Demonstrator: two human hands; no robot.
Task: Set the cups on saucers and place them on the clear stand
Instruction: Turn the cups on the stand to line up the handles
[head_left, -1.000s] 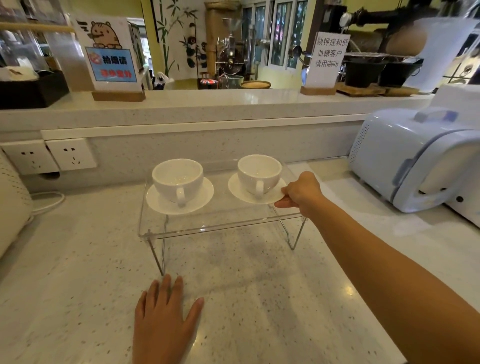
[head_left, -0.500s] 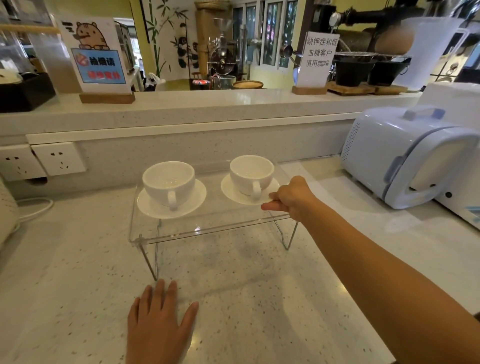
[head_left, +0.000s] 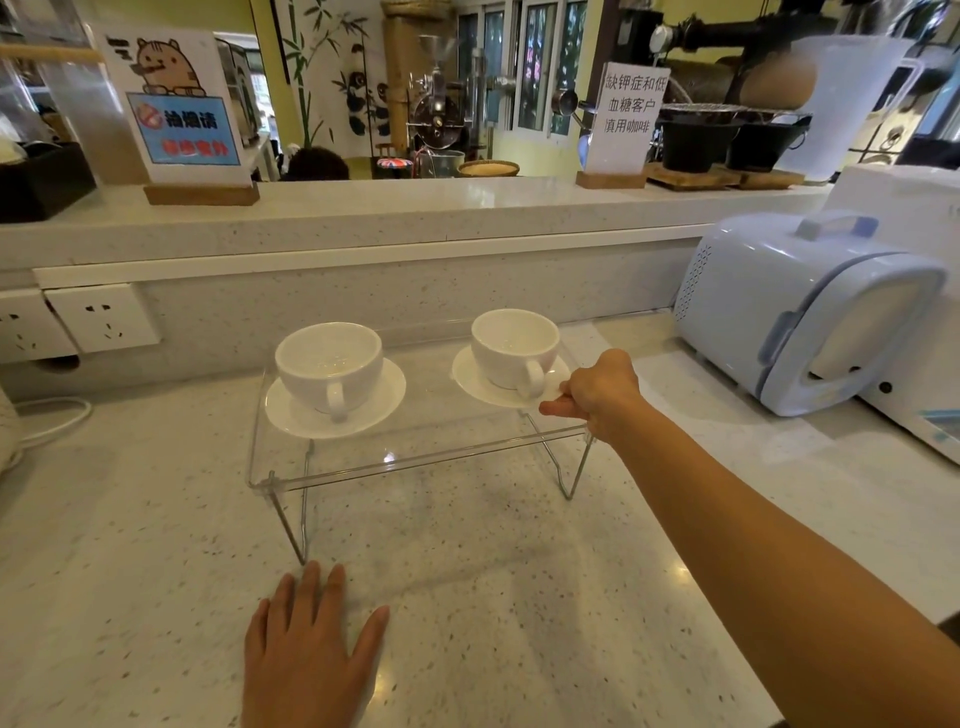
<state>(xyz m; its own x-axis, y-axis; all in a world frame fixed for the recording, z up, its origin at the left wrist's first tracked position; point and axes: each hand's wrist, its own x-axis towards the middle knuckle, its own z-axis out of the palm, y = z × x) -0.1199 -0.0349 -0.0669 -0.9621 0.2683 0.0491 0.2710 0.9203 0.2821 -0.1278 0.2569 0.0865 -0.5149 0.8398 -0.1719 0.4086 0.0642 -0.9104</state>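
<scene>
Two white cups stand on white saucers on top of the clear stand (head_left: 431, 457). The left cup (head_left: 328, 358) sits on its saucer (head_left: 374, 410) with the handle toward me. The right cup (head_left: 514, 345) rests on the right saucer (head_left: 470, 376). My right hand (head_left: 597, 392) pinches the near right rim of that saucer, thumb and fingers closed on its edge. My left hand (head_left: 306, 654) lies flat on the counter just in front of the stand's left wire leg, fingers spread, holding nothing.
A pale blue appliance (head_left: 800, 306) stands at the right, close to the stand. Wall sockets (head_left: 101, 317) and a white cable (head_left: 52, 421) are at the left. A raised ledge (head_left: 415, 202) behind carries two sign holders and dark pots.
My view shifted slightly; the stand, cups and saucers sit as before. My right hand stays on the right saucer's rim and my left hand stays flat on the counter.
</scene>
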